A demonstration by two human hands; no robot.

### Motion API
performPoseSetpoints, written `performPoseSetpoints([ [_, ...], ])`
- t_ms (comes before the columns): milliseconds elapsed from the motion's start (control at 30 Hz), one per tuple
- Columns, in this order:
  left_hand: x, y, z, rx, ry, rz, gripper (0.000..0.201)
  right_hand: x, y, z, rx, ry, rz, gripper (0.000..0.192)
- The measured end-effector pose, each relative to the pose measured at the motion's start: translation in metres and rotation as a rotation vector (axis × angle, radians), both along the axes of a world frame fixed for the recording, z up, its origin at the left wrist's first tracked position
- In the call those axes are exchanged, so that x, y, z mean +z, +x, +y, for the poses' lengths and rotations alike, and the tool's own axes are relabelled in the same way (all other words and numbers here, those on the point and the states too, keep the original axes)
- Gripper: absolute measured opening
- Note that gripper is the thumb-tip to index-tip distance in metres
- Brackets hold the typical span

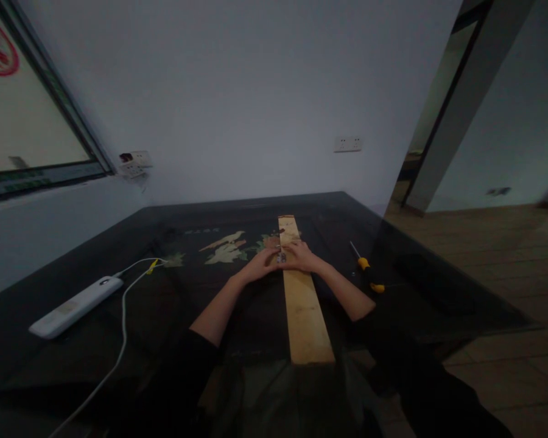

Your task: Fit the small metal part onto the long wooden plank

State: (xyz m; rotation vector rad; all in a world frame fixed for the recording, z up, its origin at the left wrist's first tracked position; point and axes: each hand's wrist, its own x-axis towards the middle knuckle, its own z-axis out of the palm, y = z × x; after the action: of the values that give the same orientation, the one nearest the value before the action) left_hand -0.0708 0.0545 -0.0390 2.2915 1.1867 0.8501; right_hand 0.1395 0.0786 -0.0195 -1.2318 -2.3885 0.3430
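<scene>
One dark lacquered table with a pale inlaid bird-and-leaf picture (119, 340) fills the lower part of the view, standing against a plain grey wall with two white socket plates, one near the window corner (134, 163) and one further right (347, 144). On the table lies one long pale wooden plank (307, 316), running straight away from the person, its near end at the table's front edge and its far end past the middle of the inlay. One white power strip (75, 306) rests well to the left of the plank, with its white cord (121, 340) trailing toward the front edge. Two bare hands meet on the plank about two-thirds of the way along it: the left hand (261, 265) lies flat at the plank's left edge, fingers extended, and the right hand (302, 256) rests on top of the plank, fingers curved down. Between their fingertips sits one small metal piece (281, 258) on the wood, both hands touching or closing on it; the grip is too small to tell. One screwdriver with a yellow and black handle (368, 274) lies on the table just right of the right forearm, untouched
</scene>
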Motion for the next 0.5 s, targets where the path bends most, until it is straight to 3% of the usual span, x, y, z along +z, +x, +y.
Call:
performPoseSetpoints([
  [167,0.001,-0.002,-0.001,0.019,0.011,0.046,0.055,-0.009,0.007,0.013,0.061,0.014,0.067,0.048],
  [333,0.004,-0.001,-0.004,0.000,0.013,0.061,0.057,-0.015,0.005,0.005,-0.011,0.052,-0.109,0.052],
  [500,0.006,-0.001,-0.004,-0.022,0.021,0.085,0.057,-0.005,0.003,-0.004,0.029,0.044,-0.196,0.051],
])
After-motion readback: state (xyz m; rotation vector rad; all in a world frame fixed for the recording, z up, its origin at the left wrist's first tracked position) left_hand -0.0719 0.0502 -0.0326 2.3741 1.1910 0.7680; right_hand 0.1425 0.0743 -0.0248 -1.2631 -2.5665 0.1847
